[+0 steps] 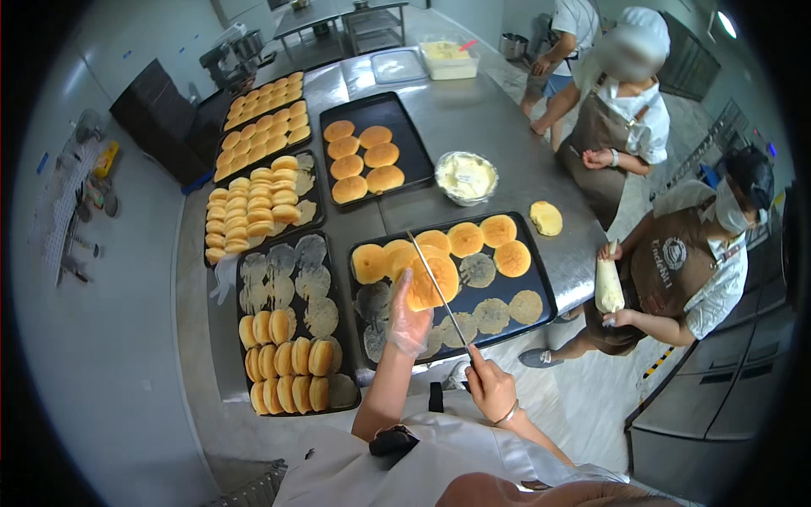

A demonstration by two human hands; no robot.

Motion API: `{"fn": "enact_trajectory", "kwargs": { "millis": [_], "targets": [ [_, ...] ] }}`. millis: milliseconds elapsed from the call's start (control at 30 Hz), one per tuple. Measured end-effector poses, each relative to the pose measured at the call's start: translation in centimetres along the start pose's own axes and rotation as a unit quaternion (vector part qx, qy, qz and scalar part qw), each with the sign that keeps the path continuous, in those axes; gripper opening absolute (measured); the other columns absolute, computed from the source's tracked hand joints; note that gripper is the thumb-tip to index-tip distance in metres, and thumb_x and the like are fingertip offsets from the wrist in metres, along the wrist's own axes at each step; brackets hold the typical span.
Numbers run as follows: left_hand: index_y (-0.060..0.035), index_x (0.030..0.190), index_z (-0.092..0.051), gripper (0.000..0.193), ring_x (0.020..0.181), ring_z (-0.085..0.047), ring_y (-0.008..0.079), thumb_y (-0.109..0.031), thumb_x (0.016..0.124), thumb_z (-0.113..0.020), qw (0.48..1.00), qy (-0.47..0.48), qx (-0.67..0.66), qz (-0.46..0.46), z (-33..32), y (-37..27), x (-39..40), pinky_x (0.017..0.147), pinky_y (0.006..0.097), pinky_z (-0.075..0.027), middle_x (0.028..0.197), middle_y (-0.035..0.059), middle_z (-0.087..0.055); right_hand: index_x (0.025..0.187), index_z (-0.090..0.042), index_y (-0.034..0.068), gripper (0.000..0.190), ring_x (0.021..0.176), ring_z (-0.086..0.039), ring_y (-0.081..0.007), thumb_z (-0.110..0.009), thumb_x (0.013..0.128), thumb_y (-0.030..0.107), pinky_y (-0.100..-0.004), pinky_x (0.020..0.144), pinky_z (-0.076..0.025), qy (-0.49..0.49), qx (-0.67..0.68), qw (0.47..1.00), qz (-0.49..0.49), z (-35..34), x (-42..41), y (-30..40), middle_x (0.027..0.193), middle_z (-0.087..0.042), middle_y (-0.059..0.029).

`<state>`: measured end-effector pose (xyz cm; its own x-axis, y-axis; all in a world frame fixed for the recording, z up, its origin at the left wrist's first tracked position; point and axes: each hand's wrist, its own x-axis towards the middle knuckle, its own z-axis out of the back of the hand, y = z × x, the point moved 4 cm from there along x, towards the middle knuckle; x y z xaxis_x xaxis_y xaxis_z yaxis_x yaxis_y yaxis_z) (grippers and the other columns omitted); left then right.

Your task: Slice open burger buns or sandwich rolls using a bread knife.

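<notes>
In my left hand (408,326), which wears a clear plastic glove, is a round golden bun (419,293) held above a black baking tray (537,279). My right hand (494,388), bare with a bracelet at the wrist, grips a long thin-bladed knife (451,312) by its dark handle. The blade slants across the bun; whether it cuts into it I cannot tell. Behind the bun, several whole buns (466,239) sit in rows on the tray, with round baked-on residue marks (526,307) nearer me. Part of the tray is hidden by my left hand.
Buns on edge (285,361) fill part of the left tray. Farther back stand more bun trays (405,133), a cream bowl (467,179) and a plastic tub (450,68). A yellow-topped round piece (546,218) lies right. Co-workers stand there, one holding a piping bag (609,285).
</notes>
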<state>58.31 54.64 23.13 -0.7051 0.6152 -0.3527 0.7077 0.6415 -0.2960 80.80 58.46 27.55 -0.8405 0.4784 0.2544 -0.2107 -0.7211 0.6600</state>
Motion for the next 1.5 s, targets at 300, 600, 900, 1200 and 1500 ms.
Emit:
{"fn": "enact_trajectory", "kwargs": {
  "millis": [300,600,900,1200,1500],
  "targets": [
    [-0.0065,0.132,-0.059,0.044,0.120,-0.063,0.0218,-0.019,0.093,-0.075,0.996,-0.044,0.020,-0.081,0.2,-3.3,-1.2,0.106,0.0412,-0.050,0.126,0.0065,-0.066,0.143,-0.057,0.005,0.050,0.059,-0.064,-0.0313,-0.067,0.094,0.010,-0.0418,0.054,-0.053,0.021,-0.014,1.000,0.011,-1.9,0.1,2.6,0.077,-0.063,-0.0120],
    [-0.0041,0.134,-0.058,0.043,0.121,-0.063,0.0215,-0.018,0.096,-0.072,0.999,-0.007,0.027,-0.029,-0.3,-2.6,-2.2,0.106,0.0402,-0.049,0.128,0.0072,-0.066,0.145,-0.054,0.005,0.053,0.060,-0.063,-0.0345,-0.067,0.094,0.010,-0.0446,0.055,-0.053,-0.003,-0.032,0.999,-0.006,-3.3,4.1,4.5,0.076,-0.063,-0.0143],
    [-0.0104,0.131,-0.061,0.040,0.123,-0.062,0.0230,-0.025,0.096,-0.072,0.997,-0.054,0.000,-0.060,0.0,-4.9,-0.1,0.107,0.0446,-0.049,0.129,0.0054,-0.067,0.149,-0.050,0.005,0.059,0.059,-0.064,-0.0353,-0.068,0.094,0.013,-0.0451,0.053,-0.053,0.045,-0.042,0.998,-0.009,-2.8,0.9,5.3,0.075,-0.062,-0.0134],
    [-0.0102,0.133,-0.060,0.040,0.123,-0.062,0.0224,-0.030,0.099,-0.068,0.997,-0.048,-0.006,-0.054,0.8,-5.8,-0.6,0.108,0.0435,-0.048,0.128,0.0053,-0.067,0.147,-0.053,0.006,0.056,0.056,-0.062,-0.0331,-0.068,0.094,0.012,-0.0437,0.053,-0.052,0.035,-0.053,0.998,0.025,-4.0,3.0,5.1,0.073,-0.061,-0.0132],
    [-0.0111,0.139,-0.058,0.050,0.130,-0.058,0.0267,-0.047,0.105,-0.052,0.993,0.028,-0.083,-0.075,2.6,-10.9,-1.3,0.115,0.0466,-0.042,0.139,0.0077,-0.063,0.144,-0.057,0.005,0.055,0.056,-0.063,-0.0311,-0.070,0.091,0.008,-0.0416,0.052,-0.052,0.052,-0.028,0.998,0.038,-3.8,1.0,4.3,0.071,-0.062,-0.0125]
  ]
}}
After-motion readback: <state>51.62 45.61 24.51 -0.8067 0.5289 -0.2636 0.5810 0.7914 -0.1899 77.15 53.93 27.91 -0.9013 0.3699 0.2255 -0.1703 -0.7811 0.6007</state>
